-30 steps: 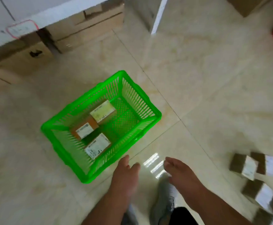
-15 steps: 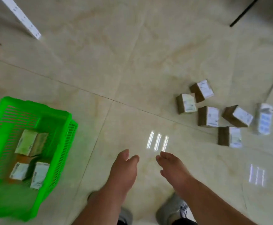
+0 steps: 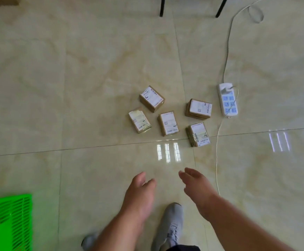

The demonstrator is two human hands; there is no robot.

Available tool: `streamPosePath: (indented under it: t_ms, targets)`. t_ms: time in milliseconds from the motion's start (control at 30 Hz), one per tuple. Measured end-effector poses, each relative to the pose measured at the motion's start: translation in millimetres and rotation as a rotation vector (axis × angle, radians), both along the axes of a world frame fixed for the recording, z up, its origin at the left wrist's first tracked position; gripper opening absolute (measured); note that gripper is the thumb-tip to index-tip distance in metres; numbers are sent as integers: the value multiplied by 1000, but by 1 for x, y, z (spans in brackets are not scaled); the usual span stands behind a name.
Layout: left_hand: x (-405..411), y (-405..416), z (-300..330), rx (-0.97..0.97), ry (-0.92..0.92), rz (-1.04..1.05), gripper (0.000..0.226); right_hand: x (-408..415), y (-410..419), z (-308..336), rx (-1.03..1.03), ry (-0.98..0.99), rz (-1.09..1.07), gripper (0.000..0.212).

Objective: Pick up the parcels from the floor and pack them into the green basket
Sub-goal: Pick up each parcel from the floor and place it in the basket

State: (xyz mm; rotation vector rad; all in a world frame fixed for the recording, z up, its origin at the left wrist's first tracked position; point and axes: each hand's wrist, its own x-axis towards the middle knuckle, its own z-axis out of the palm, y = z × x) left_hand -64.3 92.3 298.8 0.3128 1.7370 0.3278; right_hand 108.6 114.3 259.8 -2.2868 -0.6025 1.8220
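I see five small brown cardboard parcels with white labels point(image 3: 169, 115) on the floor, unpacked | green plastic mesh basket point(image 3: 11, 221) far left | left hand point(image 3: 140, 194) and right hand point(image 3: 198, 185) relaxed, holding nothing | plenty left

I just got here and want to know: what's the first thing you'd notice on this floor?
Five small brown parcels with white labels lie bunched together mid-floor, with a white power strip just to their right. Nearer the camera, the left hand and right hand reach out empty, fingers relaxed. A corner of the bright green basket peeks in at the bottom left.
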Motion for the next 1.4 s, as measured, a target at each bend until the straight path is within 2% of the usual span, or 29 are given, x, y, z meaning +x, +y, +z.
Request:
streamPosePath:
  t_ms: [267, 433, 600, 733, 800, 933, 1067, 1133, 1267, 1300, 1400]
  targets:
    - [57, 33, -11, -31, -60, -35, 56, 68, 13, -8, -28, -59, -120, 62]
    - [67, 58, -22, -53, -95, -44, 54, 87, 25, 0, -66, -141, -79, 71]
    - [74, 84, -30, -72, -124, -67, 55, 97, 49, -1, -74, -194, -18, 58]
    - [86, 103, -41, -52, -100, -106, 58, 103, 76, -15, -81, -205, -22, 38]
    - [95, 110, -50, -46, -86, -113, 58, 109, 90, -28, -90, -214, 10, 43]
    - [121, 123, -71, -60, -36, -157, 59, 125, 119, -51, -106, -193, 131, 41]
    - [159, 139, -103, -82, -18, -141, 60, 157, 144, -89, -105, -211, 269, 6]
    - [179, 149, -124, -75, -20, -134, 61, 170, 158, -111, -141, -186, 342, 19]
    - [215, 165, -174, -89, -29, -108, 63, 196, 174, -158, -136, -196, 344, 4]
    - [226, 167, -190, -97, -33, -94, 64, 203, 175, -175, -141, -190, 348, 7]
    - [252, 177, -238, -111, -41, -64, 66, 218, 186, -222, -146, -140, 336, 37]
